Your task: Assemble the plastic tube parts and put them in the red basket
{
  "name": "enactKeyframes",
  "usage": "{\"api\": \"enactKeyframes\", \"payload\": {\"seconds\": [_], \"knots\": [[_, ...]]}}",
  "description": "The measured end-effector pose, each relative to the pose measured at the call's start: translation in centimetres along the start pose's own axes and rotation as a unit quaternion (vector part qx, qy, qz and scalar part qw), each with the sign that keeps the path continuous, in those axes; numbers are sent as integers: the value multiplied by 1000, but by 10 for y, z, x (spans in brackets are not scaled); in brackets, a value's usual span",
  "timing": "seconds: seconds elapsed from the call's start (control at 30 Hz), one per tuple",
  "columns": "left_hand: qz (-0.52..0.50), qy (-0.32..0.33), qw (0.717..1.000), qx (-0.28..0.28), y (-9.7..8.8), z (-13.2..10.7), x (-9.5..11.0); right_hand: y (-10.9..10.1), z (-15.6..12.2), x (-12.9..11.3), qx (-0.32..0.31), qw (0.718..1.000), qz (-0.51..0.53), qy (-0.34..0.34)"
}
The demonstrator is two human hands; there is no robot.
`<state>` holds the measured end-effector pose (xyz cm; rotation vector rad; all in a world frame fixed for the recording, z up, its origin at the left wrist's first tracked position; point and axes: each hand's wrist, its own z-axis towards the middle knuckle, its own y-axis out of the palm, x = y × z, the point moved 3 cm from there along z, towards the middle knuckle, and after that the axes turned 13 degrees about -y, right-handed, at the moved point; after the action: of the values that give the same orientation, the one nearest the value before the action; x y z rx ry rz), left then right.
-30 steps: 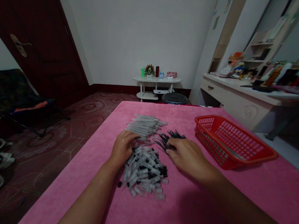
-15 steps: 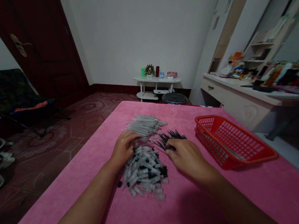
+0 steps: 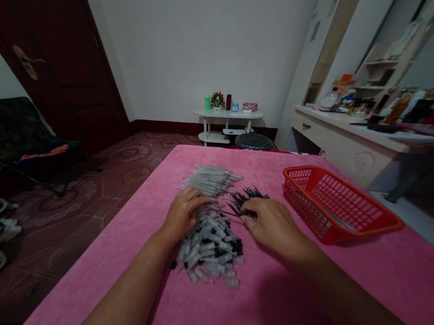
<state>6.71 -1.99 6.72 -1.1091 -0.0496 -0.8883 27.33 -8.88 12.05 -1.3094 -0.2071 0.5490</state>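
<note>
While the right hand (image 3: 271, 222) pinches a slender black pen part (image 3: 231, 214) between thumb and fingers, the left hand (image 3: 183, 211) is bent beside the translucent tubes (image 3: 209, 179); whether it grips one cannot be told. The held part lies just left of the black pile (image 3: 246, 196), above the pink cloth (image 3: 175, 321). It is probably light, stiff and a little slippery, so a pinch near its middle seems safest. The near caps (image 3: 209, 248) look like light plastic. At right, the red basket (image 3: 306, 214) holds something pale, not clearly visible.
</note>
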Motion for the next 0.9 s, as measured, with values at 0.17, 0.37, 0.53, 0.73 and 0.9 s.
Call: {"api": "enactKeyframes", "payload": {"seconds": [0.17,0.37,0.53,0.73,0.9], "knots": [[-41,16,999,-21,4,0,17,0,2,-4,25,999,34,-24],[-208,-115,966,103,6,4,-4,-14,2,-1,232,967,108,5],[-370,-277,858,224,-1,3,-39,0,2,8,101,987,123,6],[-399,-293,838,229,-1,1,-39,22,-3,4,-122,989,78,42],[-379,-283,856,206,6,1,-40,27,-4,-1,-150,986,57,47]]}}
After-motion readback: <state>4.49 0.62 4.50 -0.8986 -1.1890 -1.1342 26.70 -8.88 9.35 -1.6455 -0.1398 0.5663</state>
